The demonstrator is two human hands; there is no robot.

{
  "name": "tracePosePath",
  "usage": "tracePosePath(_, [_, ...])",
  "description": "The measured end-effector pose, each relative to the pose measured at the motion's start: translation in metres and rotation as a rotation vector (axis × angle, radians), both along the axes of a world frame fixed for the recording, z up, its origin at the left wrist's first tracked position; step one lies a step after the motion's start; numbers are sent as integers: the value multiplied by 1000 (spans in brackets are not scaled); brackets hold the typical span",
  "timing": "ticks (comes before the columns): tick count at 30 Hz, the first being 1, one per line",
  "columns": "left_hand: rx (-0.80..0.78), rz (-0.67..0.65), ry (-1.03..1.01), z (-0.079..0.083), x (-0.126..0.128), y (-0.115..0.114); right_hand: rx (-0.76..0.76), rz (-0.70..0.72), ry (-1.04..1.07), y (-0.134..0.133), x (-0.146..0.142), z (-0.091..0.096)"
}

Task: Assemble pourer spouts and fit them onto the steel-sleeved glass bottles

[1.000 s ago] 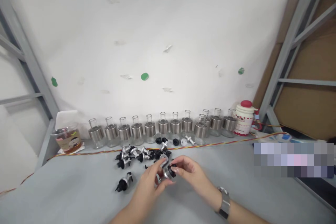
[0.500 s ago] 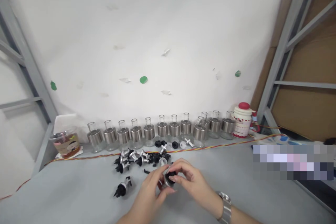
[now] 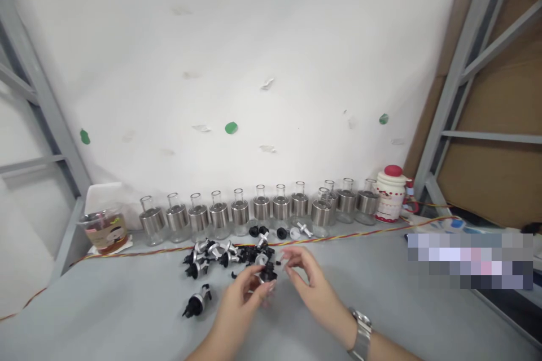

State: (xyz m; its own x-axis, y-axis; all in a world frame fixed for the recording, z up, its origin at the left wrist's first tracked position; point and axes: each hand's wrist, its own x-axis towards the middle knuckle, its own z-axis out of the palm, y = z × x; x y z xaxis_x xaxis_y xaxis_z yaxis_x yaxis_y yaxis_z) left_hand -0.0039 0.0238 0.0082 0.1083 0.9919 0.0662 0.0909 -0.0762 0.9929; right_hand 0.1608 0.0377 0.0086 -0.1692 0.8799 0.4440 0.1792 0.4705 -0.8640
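Along the back edge of the surface point(image 3: 127, 316), at mid-height in the frame, runs a row of glass bottles point(image 3: 239, 213), each in a steel sleeve with a clear open neck, and nothing shows inside them. One bottle point(image 3: 320, 213) stands just ahead of the row toward the right. At the left end sits a plastic cup point(image 3: 103, 229) with brown liquid in it. At the right end a white pot point(image 3: 391, 194) wears a red lid, and what it holds is hidden.

In front of the bottles lie a few loose black caps point(image 3: 281, 233) and a braided red and yellow cable point(image 3: 347, 233) that crosses the surface from left to right. Below them, left of centre, there's a pile of black and silver pourers point(image 3: 215, 254), and a lone pourer point(image 3: 195, 302) lies apart, lower left of the pile.

Down at lower centre, the left hand point(image 3: 243, 299) has its fingertips pinched on a pourer cap point(image 3: 267, 276), held just above the surface at the right edge of the pile. The right hand point(image 3: 311, 287), wristwatch point(image 3: 360, 335) on its wrist, hovers just right of that cap with fingers spread and apart from it. The pile sits right behind both hands, close to the fingertips
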Motion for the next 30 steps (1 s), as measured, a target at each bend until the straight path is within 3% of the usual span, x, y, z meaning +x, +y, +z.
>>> tracePosePath(4, [1, 38, -8, -4, -4, 5, 94, 22, -365, -5, 1, 3])
tracePosePath(9, [129, 54, 219, 0, -4, 2, 166, 14, -632, -14, -4, 7])
tracePosePath(14, [124, 0, 465, 2, -1, -5, 152, 14, -693, -17, -7, 9])
tracePosePath(18, [300, -11, 770, 5, -5, -7, 146, 35, -704, -21, -9, 10])
tracePosePath(22, [392, -113, 1008, 10, -9, -6, 148, -24, -715, -24, -9, 11])
tracePosePath(30, [539, -298, 1075, 24, -15, -11, 168, -32, -727, -23, -9, 8])
